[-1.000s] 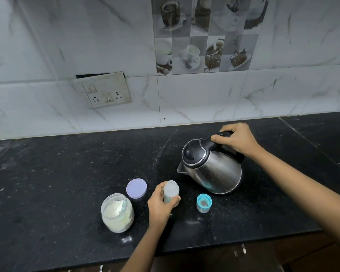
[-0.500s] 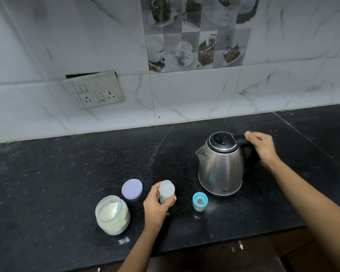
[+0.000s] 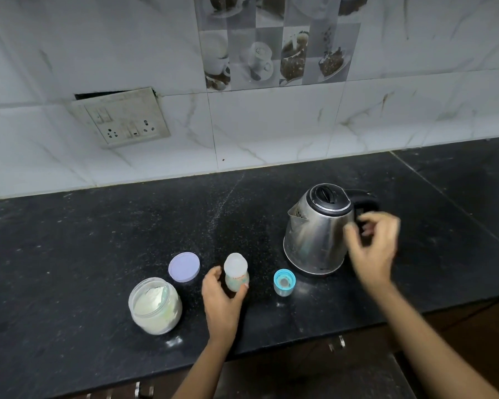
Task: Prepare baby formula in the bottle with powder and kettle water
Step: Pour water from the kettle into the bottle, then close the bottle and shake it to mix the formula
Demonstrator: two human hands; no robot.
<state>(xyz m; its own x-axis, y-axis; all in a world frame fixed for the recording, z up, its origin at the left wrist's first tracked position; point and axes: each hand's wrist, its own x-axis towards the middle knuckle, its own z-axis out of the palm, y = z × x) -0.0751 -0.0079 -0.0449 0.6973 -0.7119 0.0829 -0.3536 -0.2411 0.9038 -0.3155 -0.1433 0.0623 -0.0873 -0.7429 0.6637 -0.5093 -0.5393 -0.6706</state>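
Stainless steel catches the eye first: the electric kettle [image 3: 319, 230] stands upright on the black granite countertop [image 3: 69, 254], lid closed, spout pointing left toward the wall socket side, black handle sticking out to the right and away. Right hand [image 3: 373, 249] hangs just in front of that handle, motion-blurred, fingers loosely curled and spread, gripping nothing; whether a fingertip brushes the kettle's side, I can't tell.

Left of the kettle, the baby bottle [image 3: 236, 273] stands upright near the front edge, long axis vertical, open mouth up, no cap on. Left hand [image 3: 221, 302] wraps the lower body of it from the near side, thumb on the left, fingers round the right, a snug hold.

Between bottle and kettle sits the teal bottle cap [image 3: 284, 282], on the counter, apart from both. Off to the left, the open powder jar [image 3: 155, 306] stands upright with pale formula powder showing inside, and its lilac lid [image 3: 184, 267] lies flat just behind it, close to the left hand's thumb side. White marble-look tiles back the counter, with a switch plate [image 3: 121, 118] hanging slightly crooked.
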